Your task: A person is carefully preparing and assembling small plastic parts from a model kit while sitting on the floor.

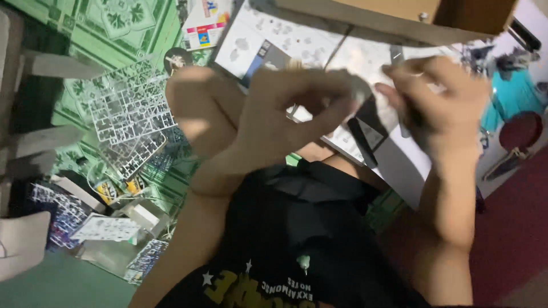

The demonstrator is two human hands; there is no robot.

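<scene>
Small grey part [358,88] pinched in left hand [274,114], right hand [439,108] beside.

Both forearms rise from the lower edge of the head view and lean toward each other, bare to the wrist. The left hand [274,114] is curled, its wrist bent, with thumb and forefinger tips pinched together near the middle of the view and the other fingers folded below them. The right hand [442,105] sits just beside it at the same height, back toward the camera, fingers drawn together and pointing at the left fingertips; motion blur hides its grip.
</scene>
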